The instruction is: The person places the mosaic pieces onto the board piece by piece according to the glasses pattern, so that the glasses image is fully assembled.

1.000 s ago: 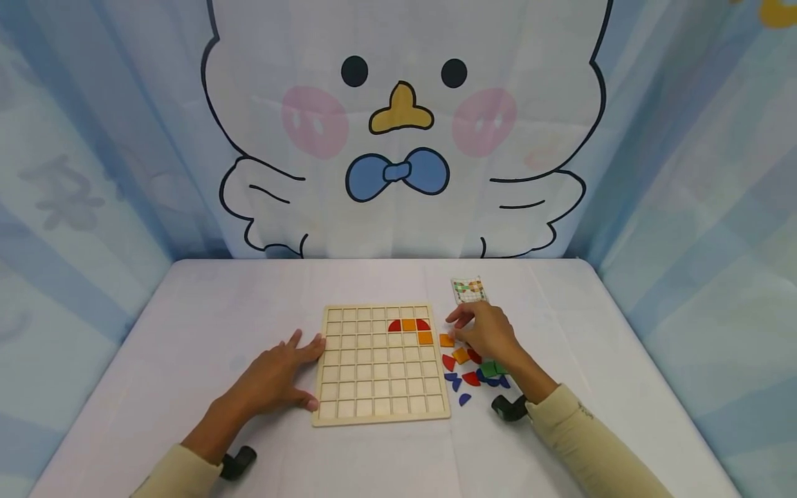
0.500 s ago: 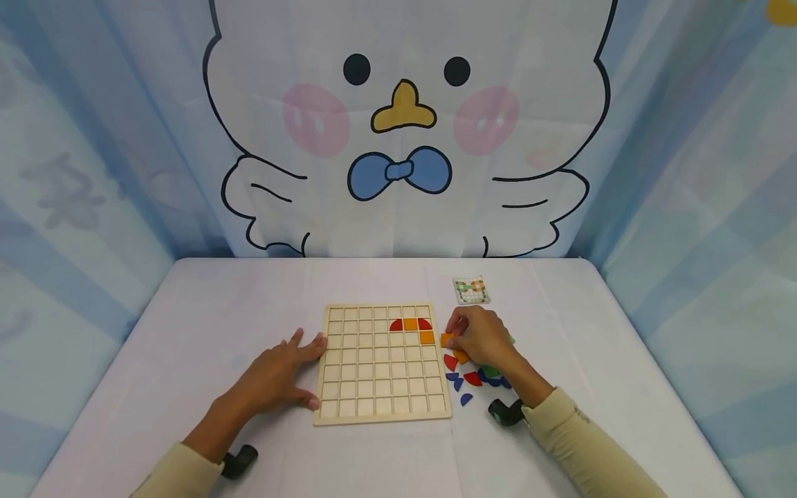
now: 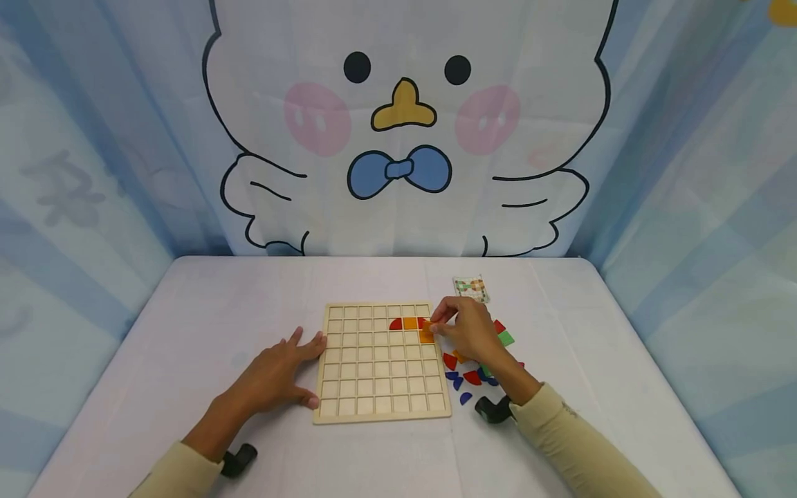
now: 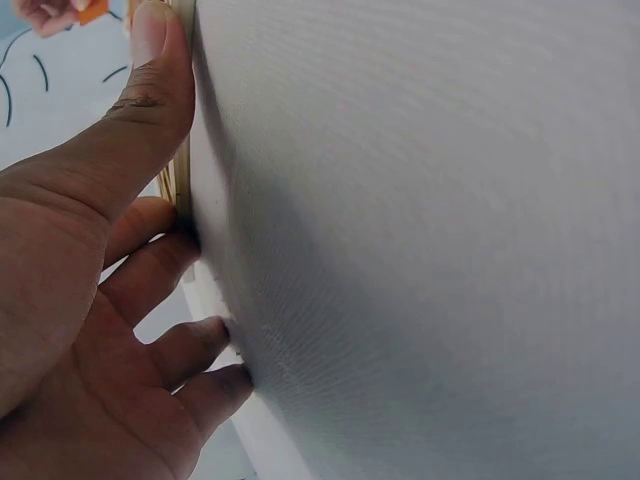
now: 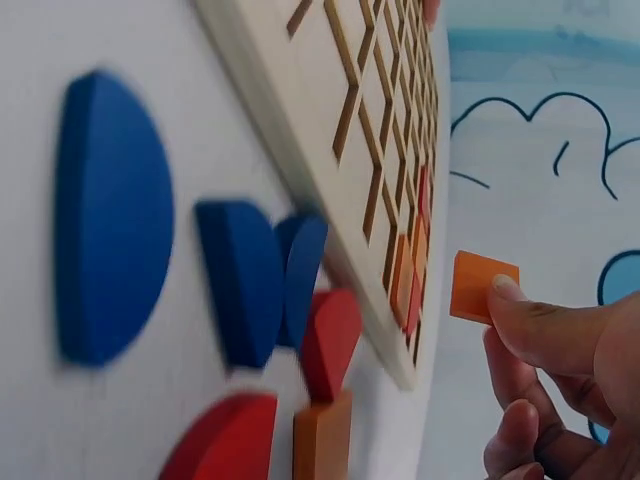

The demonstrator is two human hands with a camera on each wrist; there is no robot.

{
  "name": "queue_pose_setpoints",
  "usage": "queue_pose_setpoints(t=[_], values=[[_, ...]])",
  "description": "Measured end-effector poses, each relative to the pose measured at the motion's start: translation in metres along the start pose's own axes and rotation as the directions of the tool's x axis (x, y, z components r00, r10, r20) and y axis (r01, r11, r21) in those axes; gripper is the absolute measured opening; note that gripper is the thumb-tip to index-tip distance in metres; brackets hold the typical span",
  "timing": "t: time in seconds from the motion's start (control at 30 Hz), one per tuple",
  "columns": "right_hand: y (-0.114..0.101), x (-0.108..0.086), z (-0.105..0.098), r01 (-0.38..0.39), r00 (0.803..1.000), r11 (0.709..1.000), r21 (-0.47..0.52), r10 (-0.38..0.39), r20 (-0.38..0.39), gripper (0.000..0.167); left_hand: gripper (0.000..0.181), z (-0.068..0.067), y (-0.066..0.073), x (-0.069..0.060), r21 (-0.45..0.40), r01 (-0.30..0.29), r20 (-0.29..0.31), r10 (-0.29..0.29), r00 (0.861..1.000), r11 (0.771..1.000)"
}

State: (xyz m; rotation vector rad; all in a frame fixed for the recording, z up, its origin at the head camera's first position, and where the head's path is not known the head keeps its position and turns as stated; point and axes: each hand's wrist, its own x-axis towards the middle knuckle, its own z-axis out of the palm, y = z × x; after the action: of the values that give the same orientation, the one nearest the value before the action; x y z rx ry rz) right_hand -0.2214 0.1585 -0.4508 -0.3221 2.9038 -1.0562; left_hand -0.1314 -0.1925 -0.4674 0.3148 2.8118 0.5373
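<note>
A wooden grid board (image 3: 381, 384) lies on the table. My left hand (image 3: 279, 377) rests at its left edge, fingers spread; in the left wrist view the thumb (image 4: 150, 75) touches the board's side. Between thumb and fingers my right hand (image 3: 468, 330) pinches an orange square tile (image 5: 472, 285), raised above the board's upper right part. On the board sit a red piece with a curved edge (image 3: 396, 324), an orange tile (image 3: 409, 324), another red piece partly hidden, and an orange tile (image 3: 426, 337) beneath the held one.
Right of the board lie loose blue half-round pieces (image 5: 115, 220), red curved pieces (image 3: 450, 361), another orange tile (image 5: 322, 440) and green pieces (image 3: 506, 338), some hidden by the right arm. A small patterned card (image 3: 471, 287) lies behind the right hand.
My right hand has picked up an orange tile from the table beside the board and carried it left, over the board's upper right. My left hand has stayed in place.
</note>
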Motion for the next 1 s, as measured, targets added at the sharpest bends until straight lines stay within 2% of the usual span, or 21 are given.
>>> queue_pose_setpoints(t=[0.27,0.63,1.0], values=[[-0.019,0.002,0.019,0.018,0.999,0.999,0.027,-0.019,0.049,0.016,0.114,-0.002,0.002,-0.002,0.006,-0.008,-0.003,0.008,1.000,1.000],[-0.028,0.005,0.039,0.053,0.996,0.998,0.034,-0.055,0.067,0.019,0.115,-0.001,0.001,-0.001,0.007,0.000,-0.003,0.000,1.000,1.000],[-0.033,0.010,0.047,0.098,0.992,0.993,-0.060,-0.094,0.079,0.016,0.115,-0.003,0.003,-0.001,0.010,0.013,0.006,-0.013,1.000,1.000]])
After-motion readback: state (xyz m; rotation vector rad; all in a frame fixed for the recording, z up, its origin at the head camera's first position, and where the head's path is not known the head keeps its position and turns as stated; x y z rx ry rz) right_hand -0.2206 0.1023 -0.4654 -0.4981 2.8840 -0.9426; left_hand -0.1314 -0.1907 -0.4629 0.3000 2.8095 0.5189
